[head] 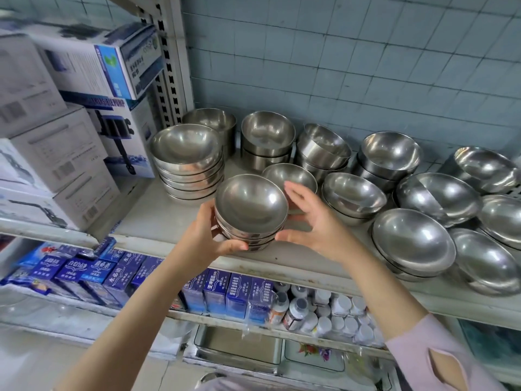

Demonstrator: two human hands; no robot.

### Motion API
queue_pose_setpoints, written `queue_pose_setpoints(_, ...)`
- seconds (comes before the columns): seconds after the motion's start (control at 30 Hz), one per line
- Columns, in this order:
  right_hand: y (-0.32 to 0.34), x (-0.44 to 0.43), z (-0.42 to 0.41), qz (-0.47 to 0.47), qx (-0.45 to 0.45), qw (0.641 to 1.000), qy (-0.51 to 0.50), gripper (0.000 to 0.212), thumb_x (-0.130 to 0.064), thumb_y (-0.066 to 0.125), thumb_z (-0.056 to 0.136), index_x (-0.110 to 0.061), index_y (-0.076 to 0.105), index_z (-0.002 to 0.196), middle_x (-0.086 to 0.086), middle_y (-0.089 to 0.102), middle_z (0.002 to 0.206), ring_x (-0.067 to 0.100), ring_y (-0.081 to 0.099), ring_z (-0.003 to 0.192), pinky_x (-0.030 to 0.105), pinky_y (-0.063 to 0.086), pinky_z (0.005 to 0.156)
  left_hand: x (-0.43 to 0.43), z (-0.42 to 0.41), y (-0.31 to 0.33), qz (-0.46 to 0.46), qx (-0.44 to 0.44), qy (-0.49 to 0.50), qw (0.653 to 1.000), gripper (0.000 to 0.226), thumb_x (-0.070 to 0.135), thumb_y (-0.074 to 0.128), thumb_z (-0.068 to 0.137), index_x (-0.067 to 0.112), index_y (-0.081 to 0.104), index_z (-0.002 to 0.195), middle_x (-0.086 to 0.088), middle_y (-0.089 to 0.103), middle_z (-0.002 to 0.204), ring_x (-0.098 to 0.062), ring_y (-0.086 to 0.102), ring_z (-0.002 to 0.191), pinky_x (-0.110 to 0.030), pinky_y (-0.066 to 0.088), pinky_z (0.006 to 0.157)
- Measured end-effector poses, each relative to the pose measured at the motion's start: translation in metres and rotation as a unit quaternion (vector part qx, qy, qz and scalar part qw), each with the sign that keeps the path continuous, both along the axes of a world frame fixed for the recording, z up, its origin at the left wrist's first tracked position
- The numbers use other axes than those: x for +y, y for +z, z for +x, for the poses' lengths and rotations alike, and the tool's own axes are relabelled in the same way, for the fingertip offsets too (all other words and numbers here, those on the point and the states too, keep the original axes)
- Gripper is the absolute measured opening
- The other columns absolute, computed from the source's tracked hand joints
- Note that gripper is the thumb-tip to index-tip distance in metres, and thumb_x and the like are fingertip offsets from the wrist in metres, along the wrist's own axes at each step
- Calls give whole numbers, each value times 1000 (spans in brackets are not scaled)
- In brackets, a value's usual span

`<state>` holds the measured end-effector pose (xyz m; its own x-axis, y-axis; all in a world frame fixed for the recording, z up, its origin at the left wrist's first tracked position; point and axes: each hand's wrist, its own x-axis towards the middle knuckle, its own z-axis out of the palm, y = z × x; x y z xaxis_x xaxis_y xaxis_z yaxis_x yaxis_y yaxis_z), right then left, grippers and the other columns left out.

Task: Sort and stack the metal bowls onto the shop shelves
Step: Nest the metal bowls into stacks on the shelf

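This is a small shop: slotted shelving (169,66) holds stock in multiples. Stacks of identical steel bowls (186,148) fill 3 o'clock, boxed pumps (112,66) sit at 10, blue cartons (93,275) at 7 and white-capped bottles (338,314) at 5. A tiled wall (366,66) stands behind at 1.

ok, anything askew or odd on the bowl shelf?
Yes. The back-row stack right of centre looks crooked: its top bowls tilt instead of nesting level. The front stack gripped by the left hand sits right at the shelf front edge.
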<state>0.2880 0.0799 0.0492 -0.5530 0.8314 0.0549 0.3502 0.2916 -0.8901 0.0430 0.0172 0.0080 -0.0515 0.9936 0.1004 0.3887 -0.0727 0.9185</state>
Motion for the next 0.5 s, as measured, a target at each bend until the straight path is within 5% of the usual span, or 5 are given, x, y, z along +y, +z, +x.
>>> queue_pose_setpoints(0.17,34,25,17,100,-122,986,-47,63,-49,69,82,-35,49,140,-18,52,133,-13,56,96,6,42,82,1,-7,-2,-4,7,12,1000,113,78,76,40,26,33,131,15,54,120,-4,56,114,-15,46,95)
queue_pose_setpoints(0.33,37,54,15,146,-328,933,33,50,-48,67,88,-26,62,132,-7,64,130,11,59,114,24,44,94,3,-9,-3,-3,-9,3,1000,104,73,80,44,31,36,129,9,59,123,-6,59,116,-29,48,99)
queue_pose_setpoints(0.5,30,64,9,201,-313,928,35,17,-18,76,84,-16,74,101,-1,73,96,12,64,86,28,49,80,4,-12,-2,-6,-21,5,1000,105,68,83,44,29,39,131,7,61,123,-5,60,114,-23,49,96)
